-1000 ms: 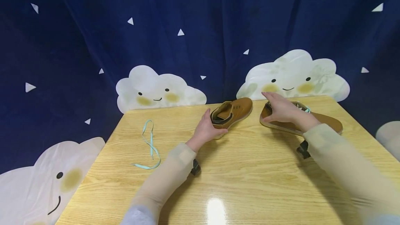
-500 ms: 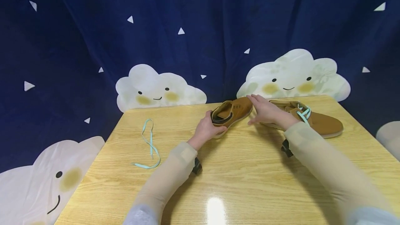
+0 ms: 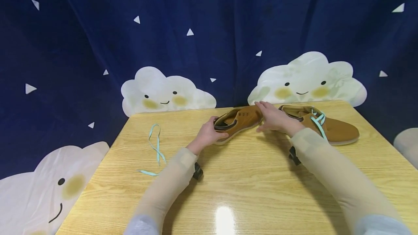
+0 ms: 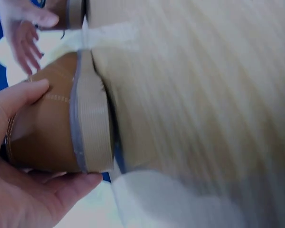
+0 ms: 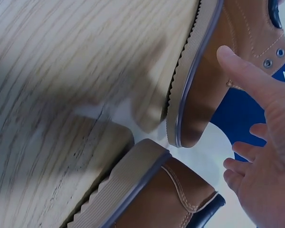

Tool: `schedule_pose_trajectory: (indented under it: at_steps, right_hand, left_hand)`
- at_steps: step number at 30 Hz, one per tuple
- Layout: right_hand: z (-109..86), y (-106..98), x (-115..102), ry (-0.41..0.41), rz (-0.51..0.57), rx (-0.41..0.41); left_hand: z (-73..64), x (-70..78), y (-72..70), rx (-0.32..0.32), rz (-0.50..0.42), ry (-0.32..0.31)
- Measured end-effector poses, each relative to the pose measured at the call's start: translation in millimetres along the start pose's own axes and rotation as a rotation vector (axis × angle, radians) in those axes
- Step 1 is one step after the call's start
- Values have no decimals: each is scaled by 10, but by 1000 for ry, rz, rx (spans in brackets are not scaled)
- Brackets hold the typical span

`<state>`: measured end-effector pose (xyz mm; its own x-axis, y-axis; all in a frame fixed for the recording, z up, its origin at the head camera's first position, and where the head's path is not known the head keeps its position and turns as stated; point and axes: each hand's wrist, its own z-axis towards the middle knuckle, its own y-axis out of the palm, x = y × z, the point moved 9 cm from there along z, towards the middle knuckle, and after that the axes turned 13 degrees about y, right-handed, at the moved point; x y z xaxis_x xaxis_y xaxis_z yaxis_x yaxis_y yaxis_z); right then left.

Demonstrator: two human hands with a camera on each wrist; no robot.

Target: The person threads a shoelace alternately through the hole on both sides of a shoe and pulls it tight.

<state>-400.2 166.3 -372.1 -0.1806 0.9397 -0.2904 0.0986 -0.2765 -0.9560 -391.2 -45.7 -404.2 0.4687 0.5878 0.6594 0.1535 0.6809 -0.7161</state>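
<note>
A brown shoe (image 3: 242,118) without a lace lies near the table's back edge, its eyelets bare. My left hand (image 3: 206,134) grips its heel; in the left wrist view, thumb and fingers of the left hand (image 4: 19,190) lie on opposite sides of the heel (image 4: 47,133). By the toe is my right hand (image 3: 273,118), thumb and fingers spread. The right wrist view has that right hand (image 5: 266,156) beside the toe (image 5: 199,114); whether it touches cannot be told. The second brown shoe (image 3: 341,130), with a light-blue lace (image 3: 319,122), sits to the right.
A loose light-blue shoelace (image 3: 158,148) lies on the wooden table (image 3: 254,188) at the left, partly behind my left sleeve (image 3: 169,188). Behind the table hangs a dark blue curtain (image 3: 209,39) with clouds printed on it.
My right hand has moved left, from the laced shoe's heel to the unlaced shoe's toe. My left hand and the unlaced shoe have shifted slightly left, and the shoe has turned a little.
</note>
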Motion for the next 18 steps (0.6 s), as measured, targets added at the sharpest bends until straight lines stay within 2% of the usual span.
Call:
schedule_pose_trajectory:
  at_steps: [4, 9, 15, 18]
  right_hand:
    - [44, 54, -37, -33, 7, -3]
    - [111, 133, -65, -54, -7, -7]
    - [140, 248, -83, -34, -43, -39]
    - [127, 321, -93, -18, -60, -64]
  left_hand:
    - [-19, -52, -76, -29, -40, 39]
    - [-28, -121, -130, -70, -80, 57]
    - [-39, -165, -129, -121, -148, 45]
    - [-44, -158, -128, -136, -154, 67]
